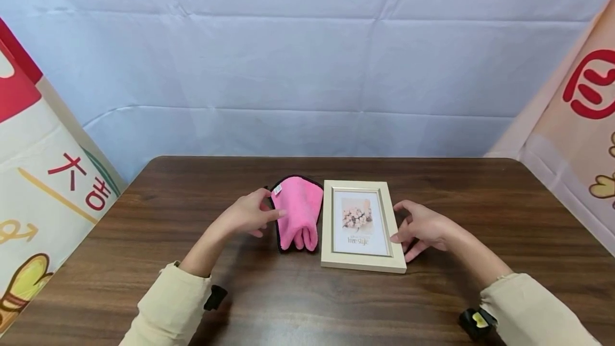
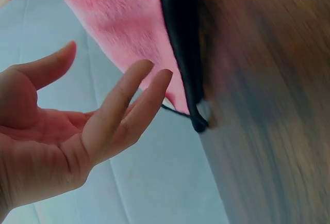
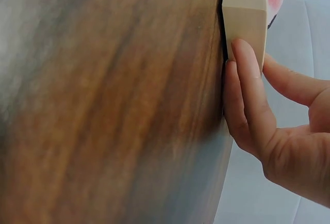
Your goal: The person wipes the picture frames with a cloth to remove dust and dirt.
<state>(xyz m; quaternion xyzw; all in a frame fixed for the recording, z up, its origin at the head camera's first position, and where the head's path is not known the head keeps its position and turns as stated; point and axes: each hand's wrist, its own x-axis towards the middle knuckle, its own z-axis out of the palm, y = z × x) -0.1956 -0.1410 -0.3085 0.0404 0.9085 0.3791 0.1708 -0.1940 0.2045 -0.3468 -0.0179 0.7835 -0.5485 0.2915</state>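
A cream picture frame (image 1: 397, 256) lies face up on the brown wooden table, its print showing flowers and the words "free style". My right hand (image 1: 423, 227) is at the frame's right edge. In the right wrist view, fairly straight fingers (image 3: 252, 84) touch the side of the frame (image 3: 245, 25), and the thumb reaches its front edge. Left of the frame sits a pink cloth (image 1: 300, 202) with dark edging and a small white tag, folded up at its near end. My left hand (image 1: 245, 212) hovers by the cloth's left edge with loosely bent fingers, holding nothing.
The wooden table (image 1: 288, 303) extends around both things, with rounded far corners. Behind it hangs a pale creased backdrop (image 1: 307, 68). Printed cloths with red characters hang at the left (image 1: 62, 196) and right. Dark straps show at both sleeve cuffs.
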